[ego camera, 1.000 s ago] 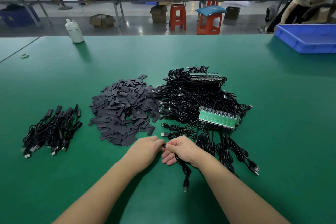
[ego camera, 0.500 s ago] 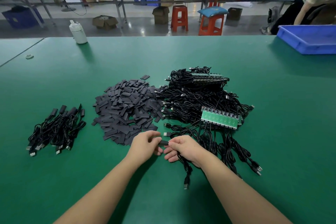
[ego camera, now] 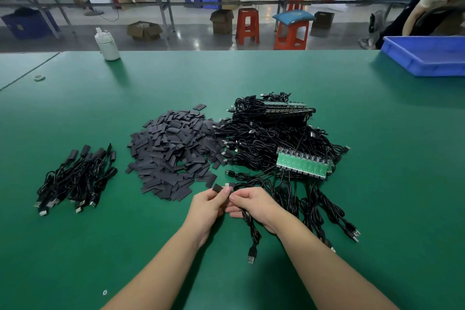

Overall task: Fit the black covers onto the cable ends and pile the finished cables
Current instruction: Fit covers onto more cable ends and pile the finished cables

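Note:
My left hand (ego camera: 208,205) pinches a small black cover (ego camera: 218,188) between thumb and fingers. Close beside it, my right hand (ego camera: 253,205) grips a black cable (ego camera: 253,233) near its end; the cable's USB plug (ego camera: 251,257) hangs down onto the green table (ego camera: 377,209). A heap of loose black covers (ego camera: 173,153) lies just beyond my left hand. A tangle of black cables with green circuit boards (ego camera: 302,165) sits beyond my right hand. A pile of finished cables (ego camera: 75,178) lies at the left.
A white bottle (ego camera: 108,45) stands at the table's far left edge and a blue tray (ego camera: 427,55) at the far right. A small ring (ego camera: 39,78) lies far left. Stools, boxes and benches fill the floor behind; a person bends at the top right.
Both hands have risen slightly off the table and moved a little away from me. The black cover now shows between my left fingertips.

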A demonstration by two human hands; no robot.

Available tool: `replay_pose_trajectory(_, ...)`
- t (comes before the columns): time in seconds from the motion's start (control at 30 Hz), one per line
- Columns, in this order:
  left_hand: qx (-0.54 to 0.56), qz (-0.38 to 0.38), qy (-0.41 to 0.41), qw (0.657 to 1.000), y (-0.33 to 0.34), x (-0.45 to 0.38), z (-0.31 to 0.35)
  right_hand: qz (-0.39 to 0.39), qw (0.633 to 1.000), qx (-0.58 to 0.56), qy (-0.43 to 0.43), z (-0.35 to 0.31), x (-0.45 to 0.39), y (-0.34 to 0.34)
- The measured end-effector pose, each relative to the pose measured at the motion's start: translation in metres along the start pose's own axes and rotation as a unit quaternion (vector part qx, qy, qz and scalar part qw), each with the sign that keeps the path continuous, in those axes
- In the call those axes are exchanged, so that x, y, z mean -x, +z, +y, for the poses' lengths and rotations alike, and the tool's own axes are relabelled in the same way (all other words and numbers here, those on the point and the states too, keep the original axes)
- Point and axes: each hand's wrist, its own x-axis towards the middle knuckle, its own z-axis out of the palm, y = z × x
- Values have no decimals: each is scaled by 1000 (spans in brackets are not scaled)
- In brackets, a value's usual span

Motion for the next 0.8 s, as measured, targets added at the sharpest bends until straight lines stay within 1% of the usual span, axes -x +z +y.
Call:
replay_pose_trajectory(0.07,-118,1,37,992,3,0,-2,4,1000,0,-8,1,0,1)
replay_pose_trajectory(0.1,-200,7,63,978,3,-1,-4,7,1000,0,-11,1,1,1)
replay_pose_trajectory(0.13,-258,19,81,963,3,-2,-4,9,1000,-1,-12,1,1,1)
replay_pose_trajectory(0.17,-272,32,87,958,1,-3,-4,10,1000,-1,-9,0,2,0)
replay_pose_trajectory(0.2,-253,41,87,963,-1,-2,-2,12,1000,4,-5,-1,2,-1)
replay_pose_trajectory(0.23,-209,49,81,973,-5,-2,2,16,1000,11,0,-2,1,-1)
replay_pose_trajectory(0.3,-95,54,59,992,-17,-3,15,25,1000,13,9,-2,-1,-2)
replay_pose_trajectory(0.37,-15,58,52,997,-35,-7,32,26,999,-9,18,-1,-4,-2)
replay_pose_trajectory(0.4,-12,68,49,996,-47,-9,42,24,999,-17,20,0,-4,-2)
replay_pose_trajectory(0.47,-45,91,36,994,-75,-14,60,22,999,-14,22,0,-5,-3)
replay_pose_trajectory(0.53,-119,132,34,983,-106,-19,75,24,1000,-4,20,1,-6,-2)
replay_pose_trajectory(0.6,-225,202,48,952,-137,-25,87,40,999,16,5,5,-6,2)
replay_pose_trajectory(0.7,-378,301,65,873,-181,-37,101,119,986,109,-51,16,-3,14)
replay_pose_trajectory(0.73,-413,322,63,850,-194,-42,105,152,976,142,-70,20,-2,18)
replay_pose_trajectory(0.8,-457,341,54,820,-213,-51,114,211,954,189,-99,27,0,25)
